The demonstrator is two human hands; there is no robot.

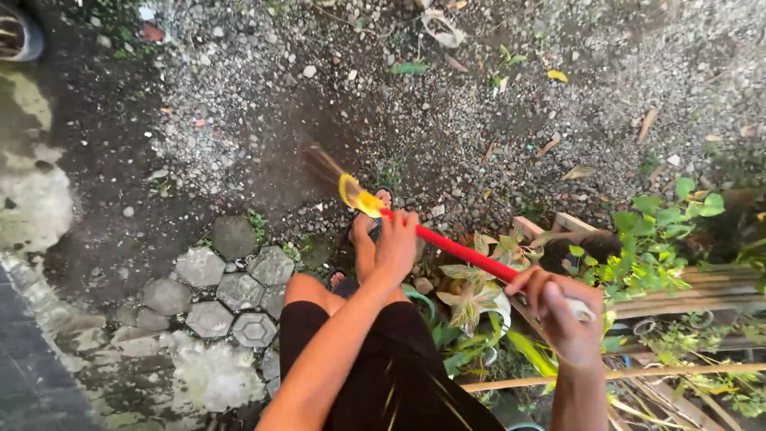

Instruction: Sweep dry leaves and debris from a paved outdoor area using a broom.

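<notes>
Outdoors, the person is sweeping gravel with a red-handled broom (447, 243), left hand (396, 239) wrapped low on the handle, right hand (558, 307) gripping its near end. Dry leaves (578, 172) are lying scattered far right, so much ground looks unswept.

No pkgs, labels, signs or screens showing anywhere in view.
</notes>
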